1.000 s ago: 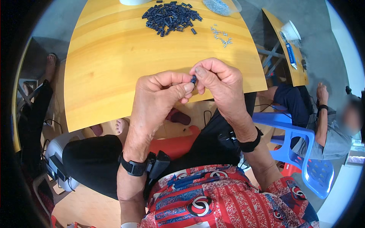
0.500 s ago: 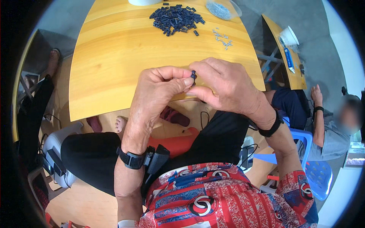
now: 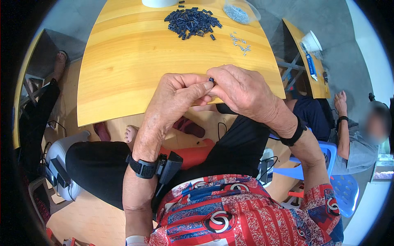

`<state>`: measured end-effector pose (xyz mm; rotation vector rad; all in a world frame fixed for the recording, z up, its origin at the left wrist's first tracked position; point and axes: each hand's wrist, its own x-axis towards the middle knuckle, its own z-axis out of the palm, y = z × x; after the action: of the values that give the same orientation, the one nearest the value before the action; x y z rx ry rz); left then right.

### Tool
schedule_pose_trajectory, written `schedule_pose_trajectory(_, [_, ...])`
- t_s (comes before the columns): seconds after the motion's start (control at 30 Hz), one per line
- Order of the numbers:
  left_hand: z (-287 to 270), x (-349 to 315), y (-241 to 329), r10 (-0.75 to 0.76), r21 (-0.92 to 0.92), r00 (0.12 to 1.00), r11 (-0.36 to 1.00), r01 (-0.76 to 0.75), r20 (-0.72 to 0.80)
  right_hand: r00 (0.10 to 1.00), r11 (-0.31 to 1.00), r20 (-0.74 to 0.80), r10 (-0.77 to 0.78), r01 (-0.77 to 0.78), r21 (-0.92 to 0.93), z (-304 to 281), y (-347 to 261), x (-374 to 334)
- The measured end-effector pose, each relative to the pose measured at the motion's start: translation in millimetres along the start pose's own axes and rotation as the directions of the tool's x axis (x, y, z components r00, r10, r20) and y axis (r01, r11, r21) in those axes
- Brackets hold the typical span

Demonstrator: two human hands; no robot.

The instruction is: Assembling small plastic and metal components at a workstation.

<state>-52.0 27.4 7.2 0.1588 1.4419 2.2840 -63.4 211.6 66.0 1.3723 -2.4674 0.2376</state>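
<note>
Between the fingertips of both hands sits a small black plastic piece (image 3: 211, 80), mostly covered by fingers. My left hand (image 3: 180, 90) pinches it with thumb and forefinger. From the other side my right hand (image 3: 242, 86) closes its fingers against the same piece; whether it holds something else too is hidden. Both hands are above the near edge of the yellow wooden table (image 3: 119, 82). Farther back lies a heap of similar small black pieces (image 3: 192, 22). To its right is a loose scatter of small silvery screws (image 3: 241, 43).
A clear tub of small silvery parts (image 3: 237, 14) stands at the far right, and a white container (image 3: 160, 2) at the far edge. On a side table are a white bucket (image 3: 311, 42) and a blue box (image 3: 311, 65). Another person (image 3: 357, 143) sits at the right.
My right thumb and fingers have closed in around the black piece, which is now more hidden. The hands have drawn slightly closer together; the view has shifted a little.
</note>
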Motion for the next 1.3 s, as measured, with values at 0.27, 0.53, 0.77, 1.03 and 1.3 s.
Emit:
schedule_pose_trajectory(0.27, [15.4,-2.0,-7.6,0.057,-0.086,0.992,0.994,-0.066,-0.112,0.998,0.995,-0.024,0.053,-0.051,0.085,6.1,-0.6,-5.8])
schedule_pose_trajectory(0.53, [22.6,-5.2,-13.7,0.058,-0.071,0.988,0.995,-0.068,-0.14,0.995,0.999,-0.093,-0.027,0.029,0.026,10.7,-5.0,-19.1])
schedule_pose_trajectory(0.77, [25.5,-2.7,-9.3,0.107,-0.058,0.984,0.991,-0.117,-0.143,0.974,0.993,-0.211,-0.087,0.067,-0.101,18.0,-0.6,-22.1])
schedule_pose_trajectory(1.03, [27.6,0.3,-3.9,0.101,0.002,0.986,0.995,-0.101,-0.136,0.953,0.999,-0.3,0.04,-0.037,0.016,21.7,1.3,-25.8])
schedule_pose_trajectory(1.3, [36.1,1.6,-3.8,0.084,0.039,0.994,0.996,-0.082,-0.076,0.92,0.989,-0.361,0.15,-0.136,0.065,10.9,-5.7,-32.5])
